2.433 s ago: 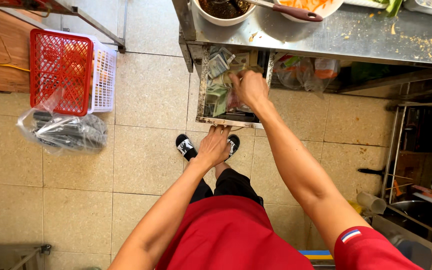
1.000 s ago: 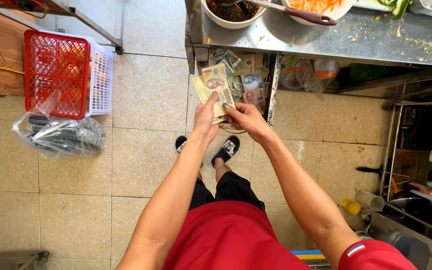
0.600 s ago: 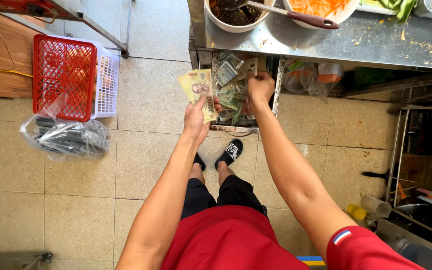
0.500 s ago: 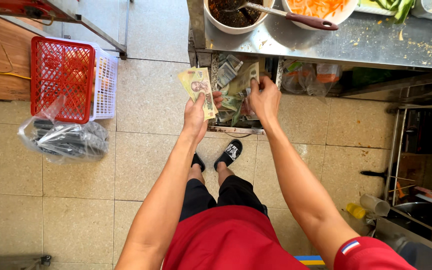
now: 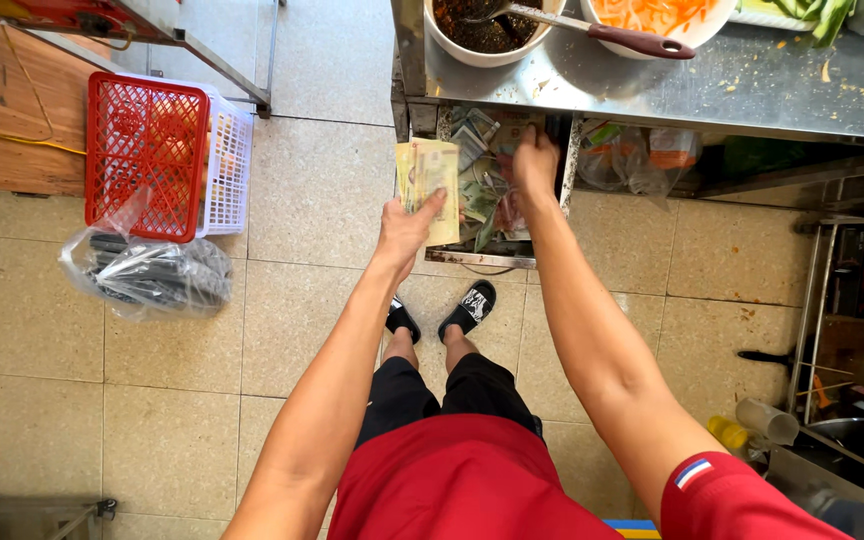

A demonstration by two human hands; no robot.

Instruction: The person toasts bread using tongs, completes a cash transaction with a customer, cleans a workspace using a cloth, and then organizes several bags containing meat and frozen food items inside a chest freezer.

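Observation:
My left hand (image 5: 404,224) holds a small stack of yellowish banknotes (image 5: 426,178) upright in front of an open metal drawer (image 5: 492,259). The drawer sits under a steel counter (image 5: 712,85) and is full of loose banknotes (image 5: 474,185). My right hand (image 5: 535,167) reaches into the drawer, palm down on the notes at its back right; whether its fingers grip a note is hidden.
On the counter stand a white bowl of dark sauce (image 5: 487,28) with a red-handled spoon (image 5: 634,41) and a bowl of shredded carrot (image 5: 657,18). A red plastic basket (image 5: 147,155) and a bag of dark items (image 5: 147,272) lie on the tiled floor at left. Metal shelving (image 5: 852,300) stands at right.
My left hand has kept the banknote stack and raised it slightly toward the drawer. My right hand has gone from beside the stack deeper into the drawer.

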